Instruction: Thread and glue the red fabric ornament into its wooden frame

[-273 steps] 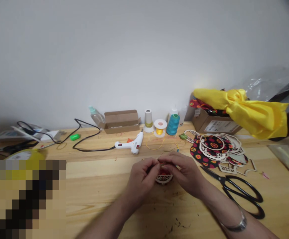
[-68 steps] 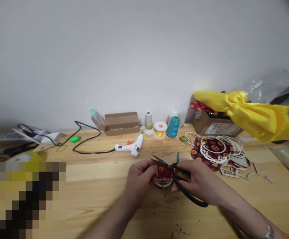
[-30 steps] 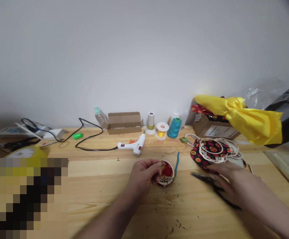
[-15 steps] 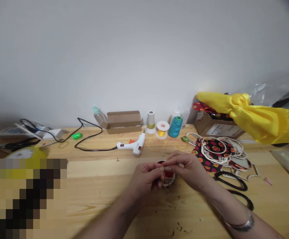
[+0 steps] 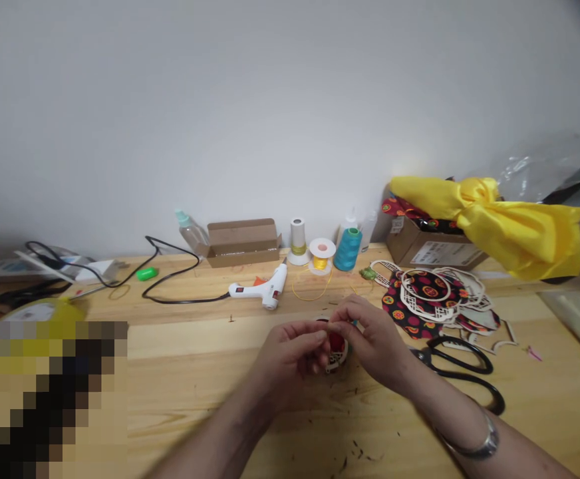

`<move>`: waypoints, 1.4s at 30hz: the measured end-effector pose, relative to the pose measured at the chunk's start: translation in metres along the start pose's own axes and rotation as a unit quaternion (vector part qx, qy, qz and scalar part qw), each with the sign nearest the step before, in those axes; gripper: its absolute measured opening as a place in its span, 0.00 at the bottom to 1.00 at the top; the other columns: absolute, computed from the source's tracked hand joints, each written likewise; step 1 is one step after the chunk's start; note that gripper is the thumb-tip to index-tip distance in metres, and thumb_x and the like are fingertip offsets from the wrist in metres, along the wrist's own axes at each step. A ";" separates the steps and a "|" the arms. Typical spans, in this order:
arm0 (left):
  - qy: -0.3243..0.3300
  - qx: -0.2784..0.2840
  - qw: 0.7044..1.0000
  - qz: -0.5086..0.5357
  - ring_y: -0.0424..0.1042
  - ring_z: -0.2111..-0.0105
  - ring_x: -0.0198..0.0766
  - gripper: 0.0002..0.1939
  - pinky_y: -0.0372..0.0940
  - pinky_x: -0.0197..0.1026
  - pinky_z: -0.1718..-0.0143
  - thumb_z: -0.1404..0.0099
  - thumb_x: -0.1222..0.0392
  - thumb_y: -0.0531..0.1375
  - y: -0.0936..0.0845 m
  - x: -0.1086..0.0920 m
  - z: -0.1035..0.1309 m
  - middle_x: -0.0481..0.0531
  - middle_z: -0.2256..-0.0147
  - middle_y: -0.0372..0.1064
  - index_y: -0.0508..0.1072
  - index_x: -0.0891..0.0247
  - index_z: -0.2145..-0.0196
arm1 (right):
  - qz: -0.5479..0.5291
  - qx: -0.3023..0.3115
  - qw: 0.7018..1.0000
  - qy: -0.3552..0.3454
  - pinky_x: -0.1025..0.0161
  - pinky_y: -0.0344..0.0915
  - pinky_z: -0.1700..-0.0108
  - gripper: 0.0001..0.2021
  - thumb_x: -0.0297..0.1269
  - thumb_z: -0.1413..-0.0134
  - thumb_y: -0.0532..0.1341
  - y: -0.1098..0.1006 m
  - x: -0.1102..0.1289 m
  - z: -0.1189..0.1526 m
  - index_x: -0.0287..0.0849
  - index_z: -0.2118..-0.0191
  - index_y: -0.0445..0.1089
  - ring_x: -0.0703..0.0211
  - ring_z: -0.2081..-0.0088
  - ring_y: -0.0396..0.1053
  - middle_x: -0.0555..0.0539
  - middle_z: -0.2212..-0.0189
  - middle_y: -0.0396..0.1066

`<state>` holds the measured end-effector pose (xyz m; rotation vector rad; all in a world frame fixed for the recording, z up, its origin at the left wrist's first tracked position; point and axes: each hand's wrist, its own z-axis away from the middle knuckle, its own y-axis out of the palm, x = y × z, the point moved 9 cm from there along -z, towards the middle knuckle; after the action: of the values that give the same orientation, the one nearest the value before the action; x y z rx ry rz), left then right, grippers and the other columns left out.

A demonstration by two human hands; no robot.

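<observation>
My left hand (image 5: 292, 352) and my right hand (image 5: 370, 340) meet over the wooden table, thumbs and forefingers pinched together at the tips. What they pinch is too small or hidden to make out. Just beneath the fingers is a small round piece with a red middle and a pale lattice edge (image 5: 338, 359), partly covered by both hands. By my right forearm lie black-handled scissors (image 5: 462, 352), partly hidden by that arm.
Behind my hands stand a white glue gun (image 5: 260, 291), a yellow thread spool (image 5: 322, 256), a teal thread cone (image 5: 348, 249) and an open cardboard box (image 5: 243, 243). Patterned fabric with pale frames (image 5: 430, 299) lies right, below a carton (image 5: 434, 249) with yellow cloth (image 5: 519, 226).
The view has shifted slightly, so the tabletop things sit a little further left. My right hand has turned slightly and more of the scissors shows. Both hands stay pinched together.
</observation>
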<state>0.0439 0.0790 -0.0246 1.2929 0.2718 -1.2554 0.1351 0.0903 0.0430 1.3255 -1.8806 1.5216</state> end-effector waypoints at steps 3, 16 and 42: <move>-0.011 -0.012 1.000 0.001 0.62 0.82 0.25 0.07 0.54 0.28 0.81 0.48 0.69 0.60 -0.002 0.002 -0.001 0.50 0.79 0.67 0.74 0.72 0.69 | 0.006 0.002 1.000 0.008 0.65 0.56 0.68 0.08 0.25 0.49 0.55 0.001 -0.001 0.001 0.40 0.77 0.63 0.63 0.71 0.61 0.51 0.76 0.63; 0.036 -0.041 0.993 -0.104 0.61 0.83 0.27 0.07 0.53 0.30 0.81 0.47 0.62 0.61 -0.005 -0.008 0.003 0.48 0.83 0.66 0.74 0.69 0.77 | 0.001 -0.005 1.000 0.028 0.65 0.57 0.68 0.08 0.25 0.50 0.56 -0.001 -0.002 0.001 0.40 0.77 0.64 0.63 0.71 0.62 0.51 0.77 0.63; 0.036 -0.100 0.993 -0.055 0.48 0.88 0.22 0.07 0.39 0.31 0.86 0.51 0.61 0.63 -0.013 -0.010 0.007 0.41 0.88 0.55 0.73 0.68 0.78 | -0.242 0.019 0.954 0.176 0.65 0.65 0.69 0.06 0.31 0.59 0.62 0.010 -0.024 0.002 0.41 0.71 0.74 0.62 0.70 0.68 0.50 0.74 0.71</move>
<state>0.0262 0.0814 -0.0217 1.1635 0.5151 -1.2419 0.1384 0.0986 0.0185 1.3045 -1.2036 1.4177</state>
